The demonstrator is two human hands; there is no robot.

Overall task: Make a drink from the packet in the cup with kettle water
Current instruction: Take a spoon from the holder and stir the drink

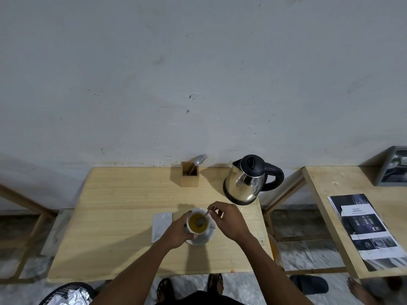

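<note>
**Spoon in the cup, both hands busy**

Your left hand (178,230) was wrapped around the cup (198,223), which stood on a saucer (206,238) on the counter (114,216) and held yellow-brown drink. Your right hand (229,219) was pinched shut on the spoon (203,217), its bowl down in the liquid. The packet (161,225) lay flat just left of your left hand. The kettle (247,180) stood beyond your right hand, and a holder (189,175) with cutlery beyond the cup.

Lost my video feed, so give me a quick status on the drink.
Left hand steadies cup; right hand holds spoon in the yellow liquid. Packet flat beside saucer. Kettle set back, nothing in the way.
</note>
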